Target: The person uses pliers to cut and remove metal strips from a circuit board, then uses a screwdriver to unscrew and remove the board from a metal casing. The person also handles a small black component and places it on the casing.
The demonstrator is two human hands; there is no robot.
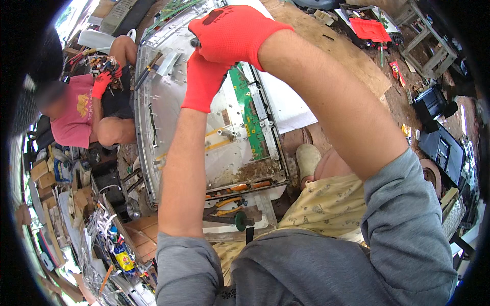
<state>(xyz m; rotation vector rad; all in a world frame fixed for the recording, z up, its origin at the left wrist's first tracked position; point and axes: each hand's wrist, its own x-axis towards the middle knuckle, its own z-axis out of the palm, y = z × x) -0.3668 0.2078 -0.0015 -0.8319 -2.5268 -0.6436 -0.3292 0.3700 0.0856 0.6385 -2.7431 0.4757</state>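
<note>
Both my hands wear red gloves and are closed close together above a large flat metal screen panel (pixel 168 97). My right hand (pixel 232 33) is the upper one, at the panel's far end. Just below it, touching it, is my left hand (pixel 206 76). A small dark tip pokes out beside the right-hand fingers; the rest of whatever is gripped stays hidden by the gloves. Along the panel's right side runs a green circuit board (pixel 250 120). A short metal post (pixel 226 133) stands on the panel, near brown dirt at its near right corner.
A co-worker in a pink shirt (pixel 76 109) sits at left, red-gloved, holding a circuit board (pixel 104 66). Yellow-handled pliers (pixel 228 206) and a green-headed tool (pixel 241 221) lie near me. Scrap (pixel 109 239) is heaped lower left; a red plastic case (pixel 370 30) lies far right.
</note>
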